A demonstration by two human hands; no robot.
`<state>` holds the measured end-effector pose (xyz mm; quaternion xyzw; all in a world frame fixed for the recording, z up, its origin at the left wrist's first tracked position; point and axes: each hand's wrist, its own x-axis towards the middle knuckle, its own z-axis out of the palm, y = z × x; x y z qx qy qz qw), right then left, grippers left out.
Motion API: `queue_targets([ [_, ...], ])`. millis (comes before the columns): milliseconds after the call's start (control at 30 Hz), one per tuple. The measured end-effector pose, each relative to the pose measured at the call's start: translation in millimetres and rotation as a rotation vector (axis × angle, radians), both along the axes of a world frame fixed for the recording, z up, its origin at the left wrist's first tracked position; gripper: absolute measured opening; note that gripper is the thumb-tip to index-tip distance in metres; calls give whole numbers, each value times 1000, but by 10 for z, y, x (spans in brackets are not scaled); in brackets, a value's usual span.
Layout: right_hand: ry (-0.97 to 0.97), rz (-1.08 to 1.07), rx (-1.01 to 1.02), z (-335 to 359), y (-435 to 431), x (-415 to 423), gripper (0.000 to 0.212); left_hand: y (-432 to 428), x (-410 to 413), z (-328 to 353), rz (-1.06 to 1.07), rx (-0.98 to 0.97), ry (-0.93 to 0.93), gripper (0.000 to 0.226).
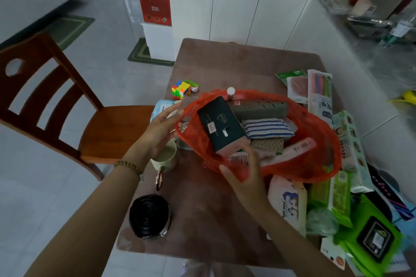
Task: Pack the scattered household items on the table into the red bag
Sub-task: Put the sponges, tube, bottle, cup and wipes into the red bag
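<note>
The red plastic bag (319, 141) lies open in the middle of the table (225, 60). Inside it I see a dark green box (219, 123), a grey power strip (258, 109), a blue-striped cloth (267, 129) and other packets. My left hand (161, 129) holds the bag's left rim, fingers spread. My right hand (244, 173) pinches the bag's near rim, just below the dark green box. Around the bag lie a Rubik's cube (180, 90), a black roll of bin bags (149, 216), a cream mug (165, 158) and a pink wipes pack (289, 202).
Green packets (369, 229), a long box (350, 148) and a pack of coloured pens (319, 87) crowd the table's right side. A wooden chair (67, 108) stands to the left. White cabinets (236, 11) and a red gift bag (155, 4) are behind.
</note>
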<state>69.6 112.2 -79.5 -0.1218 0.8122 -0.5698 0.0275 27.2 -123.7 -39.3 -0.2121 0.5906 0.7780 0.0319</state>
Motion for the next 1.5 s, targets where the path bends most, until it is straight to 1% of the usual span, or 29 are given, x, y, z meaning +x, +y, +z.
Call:
queue_targets([
  [100, -105, 277, -3, -164, -341, 310, 69, -73, 96, -24, -26, -32, -42, 40],
  [167, -191, 464, 51, -259, -531, 478, 76, -116, 150, -42, -39, -56, -59, 42],
  [200, -194, 538, 93, -311, -621, 538, 81, -140, 177, -49, -45, -60, -67, 41],
  [267, -148, 643, 180, -417, -785, 632, 89, -177, 227, -79, -53, -43, -78, 40],
  [333, -64, 716, 259, -499, -920, 703, 96, -204, 269, -105, -48, -31, -86, 41],
  [400, 41, 751, 336, -563, -1010, 744, 94, -219, 284, -132, -43, -24, -97, 43],
  [467, 78, 725, 356, -591, -1029, 750, 86, -226, 279, -145, -35, -16, -95, 44],
  [533, 52, 677, 340, -573, -970, 718, 78, -223, 263, -161, -23, 2, -88, 44],
  [600, -12, 626, 263, -481, -829, 650, 70, -206, 250, -169, -17, 16, -90, 44],
  [667, -45, 526, 144, -323, -617, 542, 60, -179, 231, -181, -10, 19, -84, 43],
  [733, -33, 379, 50, -113, -367, 372, 55, -144, 207, -192, -7, 36, -71, 41],
  [833, -36, 164, -117, 283, -10, -2, 56, -100, 151, -225, -1, 64, -67, 41],
  [900, 48, -19, -196, 506, 179, -300, 51, -72, 114, -220, 9, 56, -57, 41],
  [967, 133, -231, -183, 582, 314, -633, 45, -45, 73, -228, 45, 59, -34, 38],
  [1000, 144, -310, -158, 567, 374, -808, 45, -18, 66, -209, 67, 76, -24, 38],
  [1033, 120, -339, -118, 532, 424, -978, 46, 3, 57, -202, 87, 86, -15, 37],
  [1067, 73, -311, -52, 474, 470, -1141, 49, 21, 57, -185, 102, 80, -5, 35],
  [1133, -77, -171, 98, 357, 525, -1348, 53, 31, 64, -192, 166, 25, 7, 34],
  [1167, -142, -128, 143, 317, 530, -1370, 52, 9, 71, -228, 213, -47, 12, 37],
  [1200, -152, -118, 175, 300, 530, -1345, 52, -33, 93, -278, 261, -144, 22, 39],
  [1233, -92, -141, 203, 304, 511, -1282, 50, -81, 125, -331, 294, -255, 28, 40],
  [1300, 138, -171, 171, 366, 417, -1046, 41, -173, 204, -454, 323, -428, 4, 44],
  [1333, 217, -135, 131, 395, 340, -900, 36, -202, 244, -520, 319, -476, -37, 50],
  [1367, 243, -68, 97, 395, 246, -752, 31, -220, 286, -574, 300, -497, -109, 56],
  [1400, 208, 19, 60, 358, 129, -599, 28, -229, 329, -627, 267, -500, -175, 60],
  [1433, 110, 110, 17, 302, -5, -435, 26, -240, 364, -688, 222, -483, -208, 60],
  [1467, -23, 188, -23, 209, -144, -289, 25, -244, 396, -751, 175, -455, -197, 54],
  [1500, -166, 260, -44, 90, -283, -166, 23, -236, 438, -804, 128, -445, -181, 42],
])
